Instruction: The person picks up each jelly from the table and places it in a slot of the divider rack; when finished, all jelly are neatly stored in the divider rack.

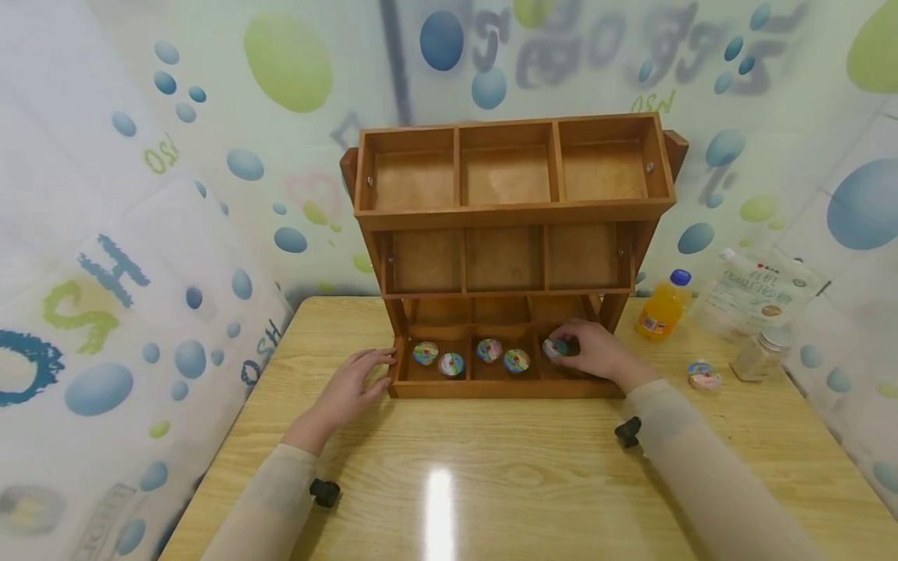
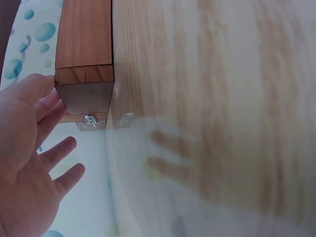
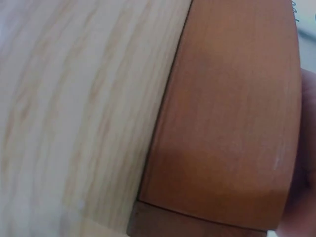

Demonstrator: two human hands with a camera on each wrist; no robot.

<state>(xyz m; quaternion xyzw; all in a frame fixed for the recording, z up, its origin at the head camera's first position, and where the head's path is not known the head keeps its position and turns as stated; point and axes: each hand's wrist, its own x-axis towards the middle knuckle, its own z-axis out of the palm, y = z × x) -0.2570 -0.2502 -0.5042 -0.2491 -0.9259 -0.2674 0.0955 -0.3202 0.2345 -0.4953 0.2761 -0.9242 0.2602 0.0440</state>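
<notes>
A three-tiered wooden shelf rack (image 1: 515,216) stands on the table, each tier split into compartments. In the bottom tier's right compartment, my right hand (image 1: 595,351) pinches a small jelly cup (image 1: 554,347) with a printed lid. Two jelly cups (image 1: 425,353) lie in the bottom left compartment and two more jelly cups (image 1: 517,361) in the middle one. At the rack's bottom left end, my left hand (image 1: 351,389) rests its thumb and fingertips by the corner, its other fingers spread in the left wrist view. The rack's front board (image 3: 222,113) hides most of my right hand in the right wrist view.
Right of the rack stand an orange drink bottle (image 1: 662,306), a white pouch (image 1: 754,292) and a glass jar (image 1: 761,354) with a lid. One more jelly cup (image 1: 704,376) lies on the table (image 1: 491,467) beside the jar. A patterned wall covering backs the table.
</notes>
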